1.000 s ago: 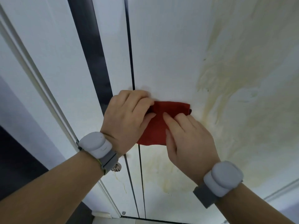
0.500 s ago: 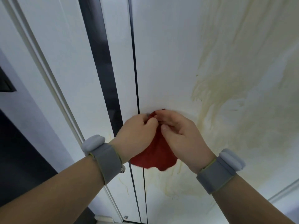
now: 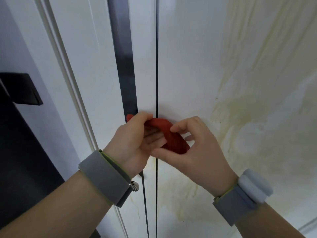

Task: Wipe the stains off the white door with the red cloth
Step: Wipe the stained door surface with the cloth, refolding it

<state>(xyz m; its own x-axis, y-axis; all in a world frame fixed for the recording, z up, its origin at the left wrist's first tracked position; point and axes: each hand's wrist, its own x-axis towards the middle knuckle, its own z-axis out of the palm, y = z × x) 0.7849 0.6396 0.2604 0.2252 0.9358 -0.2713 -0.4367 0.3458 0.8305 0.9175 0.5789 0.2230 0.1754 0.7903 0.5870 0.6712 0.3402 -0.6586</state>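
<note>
The red cloth (image 3: 169, 134) is bunched up between both hands, in front of the white door (image 3: 188, 66). My left hand (image 3: 135, 143) grips its upper left part, with a red end poking out past the fingers. My right hand (image 3: 193, 152) pinches the cloth's right side between thumb and fingers. Wide yellowish stains (image 3: 253, 103) cover the door's right half, and more stains (image 3: 180, 203) run below my hands. Both wrists wear grey bands.
A thin dark seam (image 3: 156, 66) runs down the door just behind my hands. A dark strip (image 3: 122, 57) lies left of it, then the white door frame (image 3: 65, 66). A black fitting (image 3: 22, 90) sits at the far left. A small metal knob (image 3: 134, 186) shows under my left wrist.
The cloth lay flat against the door a second ago; both hands have since gathered it into a bunch and are now lifting it off the surface, with my left palm turned up.
</note>
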